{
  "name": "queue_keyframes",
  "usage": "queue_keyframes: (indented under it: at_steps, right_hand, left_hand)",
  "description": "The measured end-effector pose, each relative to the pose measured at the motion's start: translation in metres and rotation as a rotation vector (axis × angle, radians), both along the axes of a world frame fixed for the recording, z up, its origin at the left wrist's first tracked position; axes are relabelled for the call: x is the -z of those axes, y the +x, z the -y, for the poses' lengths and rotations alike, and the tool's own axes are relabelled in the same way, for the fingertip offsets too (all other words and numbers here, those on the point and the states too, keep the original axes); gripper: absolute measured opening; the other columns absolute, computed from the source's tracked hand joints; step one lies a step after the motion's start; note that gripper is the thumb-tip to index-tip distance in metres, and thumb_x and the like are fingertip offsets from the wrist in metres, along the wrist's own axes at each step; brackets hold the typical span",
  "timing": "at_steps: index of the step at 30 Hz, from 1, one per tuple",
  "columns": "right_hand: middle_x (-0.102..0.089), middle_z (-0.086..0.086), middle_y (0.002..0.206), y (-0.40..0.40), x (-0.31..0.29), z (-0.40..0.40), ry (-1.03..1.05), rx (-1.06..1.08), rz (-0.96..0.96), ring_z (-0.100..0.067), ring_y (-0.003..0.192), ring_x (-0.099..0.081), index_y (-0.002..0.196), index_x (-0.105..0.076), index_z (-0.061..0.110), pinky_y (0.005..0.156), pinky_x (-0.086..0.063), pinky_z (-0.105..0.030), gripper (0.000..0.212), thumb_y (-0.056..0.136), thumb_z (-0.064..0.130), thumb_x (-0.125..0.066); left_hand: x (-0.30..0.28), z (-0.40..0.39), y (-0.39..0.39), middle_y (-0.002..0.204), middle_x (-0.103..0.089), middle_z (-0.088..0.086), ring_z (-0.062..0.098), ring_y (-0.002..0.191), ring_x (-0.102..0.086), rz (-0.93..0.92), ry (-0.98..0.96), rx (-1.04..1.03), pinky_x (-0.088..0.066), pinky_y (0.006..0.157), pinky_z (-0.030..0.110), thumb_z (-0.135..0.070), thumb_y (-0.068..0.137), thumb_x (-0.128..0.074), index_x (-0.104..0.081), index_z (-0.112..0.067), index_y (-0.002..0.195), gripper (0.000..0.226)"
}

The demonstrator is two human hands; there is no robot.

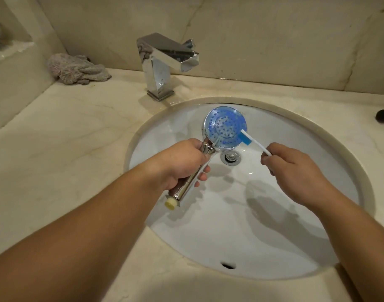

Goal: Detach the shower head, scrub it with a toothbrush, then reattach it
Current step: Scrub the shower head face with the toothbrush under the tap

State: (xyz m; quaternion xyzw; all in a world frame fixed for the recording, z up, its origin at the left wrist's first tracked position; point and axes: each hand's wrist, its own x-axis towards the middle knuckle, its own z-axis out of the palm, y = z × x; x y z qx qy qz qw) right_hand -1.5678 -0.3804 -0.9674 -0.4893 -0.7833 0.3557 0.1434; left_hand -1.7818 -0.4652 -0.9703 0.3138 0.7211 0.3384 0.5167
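My left hand [182,164] grips the shower head [224,127] by its handle over the sink [295,214]; my right hand [295,171], at 3 o'clock, pinches the toothbrush [252,141], its bristles touching the blue face.

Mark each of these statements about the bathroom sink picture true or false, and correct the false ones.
1. The left hand grips the shower head by its chrome handle. True.
2. The toothbrush is held in the left hand. False: the right hand holds it, bristles at the edge of the blue spray face.
3. Water is running from the tap. False: no stream is visible.
4. A crumpled grey cloth lies on the counter left of the tap. True.
5. The shower head is held above the sink. True.
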Motion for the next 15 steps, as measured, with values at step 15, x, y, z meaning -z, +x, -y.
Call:
queue_keyframes:
  at_steps: [15]
  right_hand:
    - [-0.061, 0.001, 0.081, -0.03, -0.004, -0.008, 0.407, -0.225, 0.076, -0.02, 0.071, -0.051, 0.099, -0.05, 0.024, 0.057, -0.039, -0.029, 0.01, 0.101, 0.025, -0.041]
  left_hand:
    - [-0.007, 0.007, -0.031, 0.095, -0.068, 0.014, 0.022, 0.069, -0.067, -0.075, -0.066, -0.018, -0.055, 0.058, 0.034, -0.002, 0.102, -0.049, -0.058, -0.005, 0.099, 0.01]
